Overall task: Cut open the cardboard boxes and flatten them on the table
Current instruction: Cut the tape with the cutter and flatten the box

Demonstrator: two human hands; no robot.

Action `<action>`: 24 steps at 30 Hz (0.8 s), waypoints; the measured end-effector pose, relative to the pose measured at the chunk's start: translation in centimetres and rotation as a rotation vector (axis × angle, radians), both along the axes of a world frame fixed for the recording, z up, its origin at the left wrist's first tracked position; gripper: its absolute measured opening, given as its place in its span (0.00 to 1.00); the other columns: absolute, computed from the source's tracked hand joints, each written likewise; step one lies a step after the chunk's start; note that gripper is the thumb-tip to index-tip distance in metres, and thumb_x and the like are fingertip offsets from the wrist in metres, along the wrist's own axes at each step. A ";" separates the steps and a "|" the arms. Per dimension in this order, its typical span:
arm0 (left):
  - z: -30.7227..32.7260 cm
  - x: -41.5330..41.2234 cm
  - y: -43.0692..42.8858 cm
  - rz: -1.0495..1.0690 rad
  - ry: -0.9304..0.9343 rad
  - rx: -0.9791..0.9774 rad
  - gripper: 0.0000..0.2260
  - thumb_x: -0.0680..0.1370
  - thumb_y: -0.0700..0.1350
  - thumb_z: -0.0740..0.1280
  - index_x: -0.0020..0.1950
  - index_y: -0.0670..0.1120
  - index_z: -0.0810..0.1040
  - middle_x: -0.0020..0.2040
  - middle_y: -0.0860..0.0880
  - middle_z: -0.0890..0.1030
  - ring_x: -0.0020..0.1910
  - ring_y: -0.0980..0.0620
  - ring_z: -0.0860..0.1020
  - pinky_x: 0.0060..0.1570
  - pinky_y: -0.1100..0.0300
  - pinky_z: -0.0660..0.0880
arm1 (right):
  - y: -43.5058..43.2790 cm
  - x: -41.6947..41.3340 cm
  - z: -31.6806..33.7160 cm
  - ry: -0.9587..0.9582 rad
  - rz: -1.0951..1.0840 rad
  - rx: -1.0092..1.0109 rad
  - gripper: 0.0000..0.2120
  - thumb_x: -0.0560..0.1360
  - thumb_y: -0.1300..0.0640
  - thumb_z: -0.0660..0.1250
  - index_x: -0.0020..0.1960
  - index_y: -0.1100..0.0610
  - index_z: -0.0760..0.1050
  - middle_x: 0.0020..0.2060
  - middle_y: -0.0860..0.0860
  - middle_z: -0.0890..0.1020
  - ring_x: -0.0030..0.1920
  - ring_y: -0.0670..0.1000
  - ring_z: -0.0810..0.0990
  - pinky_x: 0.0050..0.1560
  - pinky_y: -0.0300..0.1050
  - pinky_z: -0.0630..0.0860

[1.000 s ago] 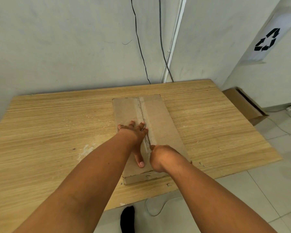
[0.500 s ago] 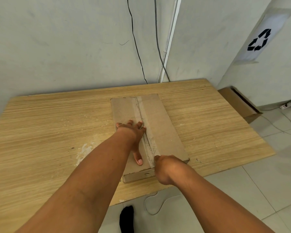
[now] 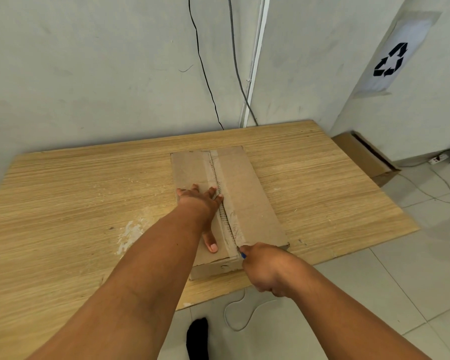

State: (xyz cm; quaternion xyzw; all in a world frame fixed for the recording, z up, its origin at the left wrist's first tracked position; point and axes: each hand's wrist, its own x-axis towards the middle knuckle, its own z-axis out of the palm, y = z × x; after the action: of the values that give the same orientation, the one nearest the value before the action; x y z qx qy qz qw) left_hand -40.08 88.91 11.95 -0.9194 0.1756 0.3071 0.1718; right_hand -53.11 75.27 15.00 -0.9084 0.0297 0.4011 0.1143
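Note:
A shallow brown cardboard box (image 3: 247, 193) lies on the wooden table (image 3: 76, 203), its long taped seam running away from me. The tape along the near half of the seam is slit. My left hand (image 3: 202, 206) lies flat on the left flap, fingers spread, thumb pointing back toward me. My right hand (image 3: 265, 266) is closed around a knife (image 3: 242, 254) with a blue handle, of which only the tip shows, at the near end of the seam by the box's front edge.
The table's near edge runs just under the box. On the floor at the right stands another cardboard box (image 3: 361, 154) against the wall, near a power strip (image 3: 438, 158) and a loose cable (image 3: 244, 313). Cables hang down the wall behind the table.
My right hand has drawn the knife toward me along the seam, from the box's middle to its front edge. My left hand has stayed pressed on the left flap.

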 end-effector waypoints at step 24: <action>1.5 -5.0 0.0 -0.244 -0.137 -0.229 0.34 0.72 0.60 0.75 0.75 0.56 0.68 0.75 0.49 0.67 0.73 0.45 0.66 0.70 0.44 0.66 | -2.2 -4.9 -0.8 -0.143 -0.597 0.520 0.25 0.83 0.55 0.53 0.77 0.37 0.59 0.40 0.54 0.78 0.30 0.48 0.71 0.25 0.38 0.64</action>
State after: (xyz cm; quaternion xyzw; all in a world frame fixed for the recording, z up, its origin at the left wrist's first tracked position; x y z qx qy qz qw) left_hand -45.13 88.89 13.46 -0.9237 0.3074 0.1985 0.1132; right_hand -58.04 73.07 14.20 -0.8263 0.1817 0.2802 0.4535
